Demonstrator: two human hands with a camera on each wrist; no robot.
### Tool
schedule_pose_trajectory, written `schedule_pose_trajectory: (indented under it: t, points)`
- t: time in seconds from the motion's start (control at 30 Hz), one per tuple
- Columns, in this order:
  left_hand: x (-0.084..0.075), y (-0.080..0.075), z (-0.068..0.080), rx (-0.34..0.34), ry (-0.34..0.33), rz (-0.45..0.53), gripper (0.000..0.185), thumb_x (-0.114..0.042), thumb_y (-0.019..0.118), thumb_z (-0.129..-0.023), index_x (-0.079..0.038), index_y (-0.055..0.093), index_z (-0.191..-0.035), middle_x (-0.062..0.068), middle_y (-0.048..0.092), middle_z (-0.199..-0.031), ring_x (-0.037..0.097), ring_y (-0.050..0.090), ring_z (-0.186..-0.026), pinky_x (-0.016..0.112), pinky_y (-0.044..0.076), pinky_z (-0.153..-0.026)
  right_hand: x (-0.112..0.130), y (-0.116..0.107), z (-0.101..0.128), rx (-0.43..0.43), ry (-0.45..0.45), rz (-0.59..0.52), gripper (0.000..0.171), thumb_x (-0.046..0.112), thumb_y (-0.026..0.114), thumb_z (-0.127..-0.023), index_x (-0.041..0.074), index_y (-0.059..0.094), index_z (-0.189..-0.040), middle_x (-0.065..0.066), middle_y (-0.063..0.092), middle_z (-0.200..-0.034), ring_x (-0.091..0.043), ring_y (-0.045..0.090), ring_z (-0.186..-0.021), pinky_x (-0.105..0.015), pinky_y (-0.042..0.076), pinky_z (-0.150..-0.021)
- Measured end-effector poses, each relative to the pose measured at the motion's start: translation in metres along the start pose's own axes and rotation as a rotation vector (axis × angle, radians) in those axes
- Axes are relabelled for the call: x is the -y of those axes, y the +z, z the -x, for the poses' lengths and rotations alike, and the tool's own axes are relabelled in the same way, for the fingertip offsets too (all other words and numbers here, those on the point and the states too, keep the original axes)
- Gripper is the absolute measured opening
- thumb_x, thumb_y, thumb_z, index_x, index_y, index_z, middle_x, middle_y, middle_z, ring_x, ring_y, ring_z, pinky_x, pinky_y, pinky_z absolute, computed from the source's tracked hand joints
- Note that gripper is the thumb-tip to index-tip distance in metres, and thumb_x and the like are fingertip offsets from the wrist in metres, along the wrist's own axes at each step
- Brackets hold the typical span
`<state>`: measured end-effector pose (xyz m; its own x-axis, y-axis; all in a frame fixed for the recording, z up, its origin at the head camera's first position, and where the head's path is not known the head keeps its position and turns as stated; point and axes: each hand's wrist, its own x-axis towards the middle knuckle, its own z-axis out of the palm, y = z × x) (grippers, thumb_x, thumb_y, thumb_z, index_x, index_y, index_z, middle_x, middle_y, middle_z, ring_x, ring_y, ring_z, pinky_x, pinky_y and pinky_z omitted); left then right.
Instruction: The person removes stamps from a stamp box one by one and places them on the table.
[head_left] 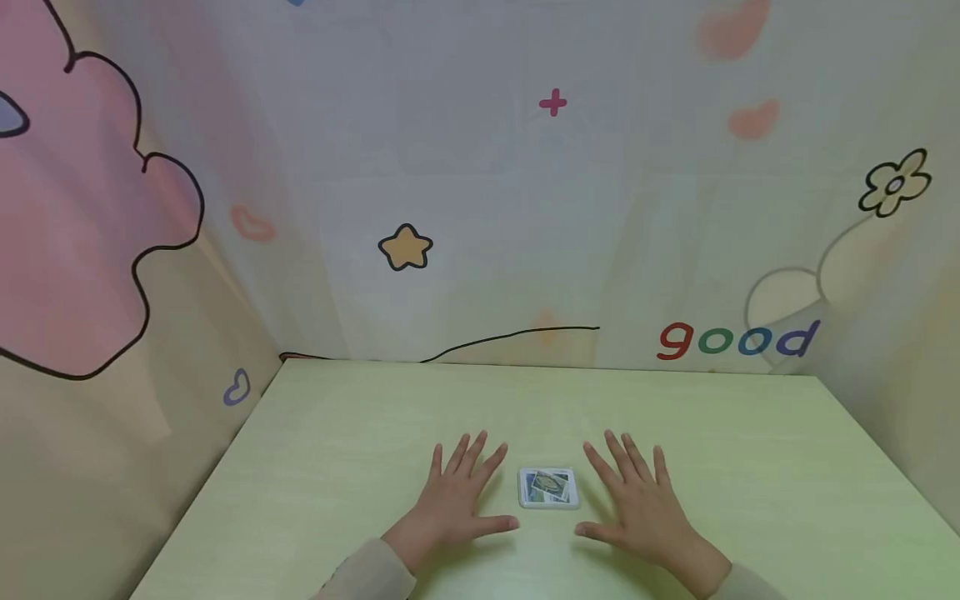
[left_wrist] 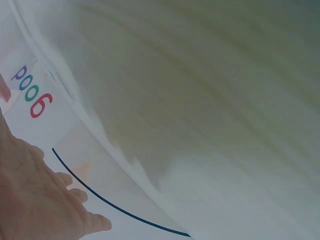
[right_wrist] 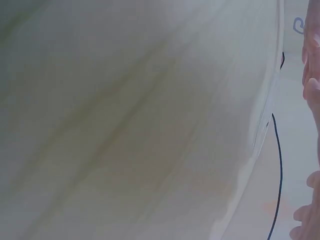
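A small white-edged rectangular case or stack of picture cards lies flat on the pale table, between the two hands in the head view. To its left is my left hand, palm down with fingers spread and thumb pointing toward it. On the other side my right hand mirrors that pose, its thumb tip near the case's lower right corner. Neither hand holds anything. In the left wrist view the left palm shows at the lower left; the right wrist view catches fingers along its right edge.
A printed cloth backdrop rises behind the table's far edge, bearing a star and the coloured word "good". Further cloth walls stand at left and right.
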<state>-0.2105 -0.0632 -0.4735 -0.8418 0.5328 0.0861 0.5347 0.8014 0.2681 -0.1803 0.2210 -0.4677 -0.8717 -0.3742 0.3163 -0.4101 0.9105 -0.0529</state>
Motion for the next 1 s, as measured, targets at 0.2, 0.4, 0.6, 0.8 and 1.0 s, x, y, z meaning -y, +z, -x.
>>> schedule_pose_trajectory:
  t: [0.2, 0.4, 0.6, 0.8, 1.0]
  points:
    - [-0.003, -0.001, -0.001, -0.031, 0.024, 0.006, 0.092, -0.066, 0.056, -0.081, -0.020, 0.022, -0.152, 0.014, 0.019, -0.157, 0.039, 0.019, -0.143, 0.065, 0.017, -0.108, -0.003, -0.001, 0.000, -0.055, -0.038, 0.047, 0.099, 0.068, 0.068, -0.067, 0.010, 0.041, -0.142, -0.021, 0.036, -0.147, -0.042, 0.032, -0.135, -0.066, 0.021, -0.104]
    - [-0.003, -0.001, -0.004, -0.071, 0.011, -0.024, 0.092, -0.063, 0.061, -0.079, -0.014, 0.026, -0.150, 0.016, 0.027, -0.152, 0.037, 0.030, -0.137, 0.058, 0.030, -0.105, -0.006, -0.006, -0.004, -0.056, -0.056, 0.074, 0.097, 0.059, 0.074, -0.066, 0.005, 0.041, -0.140, -0.024, 0.042, -0.143, -0.043, 0.037, -0.132, -0.063, 0.028, -0.104]
    - [-0.005, -0.005, -0.008, -0.107, 0.004, -0.012, 0.091, -0.056, 0.066, -0.079, -0.009, 0.030, -0.147, 0.017, 0.039, -0.141, 0.034, 0.040, -0.129, 0.050, 0.040, -0.098, -0.007, -0.013, -0.011, -0.043, -0.045, 0.041, 0.097, 0.050, 0.082, -0.064, -0.001, 0.043, -0.137, -0.021, 0.051, -0.129, -0.039, 0.049, -0.119, -0.053, 0.044, -0.092]
    - [-0.007, -0.008, -0.012, -0.077, 0.001, -0.005, 0.087, -0.051, 0.070, -0.079, -0.002, 0.036, -0.142, 0.015, 0.045, -0.136, 0.031, 0.046, -0.122, 0.046, 0.046, -0.092, -0.005, -0.017, -0.017, -0.008, -0.022, -0.035, 0.087, 0.042, 0.084, -0.064, -0.003, 0.051, -0.130, -0.017, 0.057, -0.116, -0.034, 0.054, -0.107, -0.048, 0.048, -0.084]
    - [-0.011, -0.009, -0.019, -0.017, -0.002, 0.026, 0.079, -0.048, 0.072, -0.079, -0.002, 0.044, -0.137, 0.013, 0.050, -0.133, 0.028, 0.049, -0.120, 0.043, 0.046, -0.094, -0.005, -0.020, -0.016, 0.036, -0.019, -0.113, 0.073, 0.033, 0.084, -0.068, -0.002, 0.055, -0.125, -0.014, 0.058, -0.113, -0.032, 0.055, -0.105, -0.047, 0.048, -0.085]
